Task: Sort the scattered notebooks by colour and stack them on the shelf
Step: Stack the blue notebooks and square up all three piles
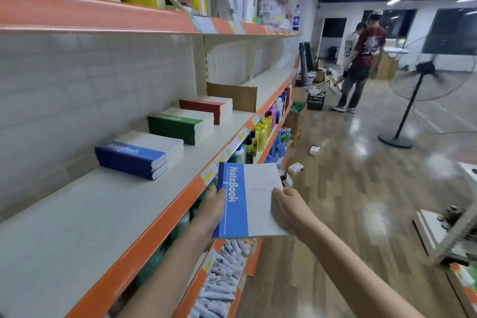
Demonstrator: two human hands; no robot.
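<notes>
Head view shows both hands gripping one blue notebook [247, 201] in the air just off the shelf's [103, 204] orange front edge: the left hand [211, 212] has its thumb on the blue spine strip with its fingers hidden beneath, and the right hand [286, 210] pinches the white cover's right edge. Farther along the shelf, towards its back, sit three stacks well apart from the held notebook: a blue stack [139, 153], then a green stack [180, 125], then a red stack [206, 108], with a cardboard piece [232, 95] standing beyond them.
</notes>
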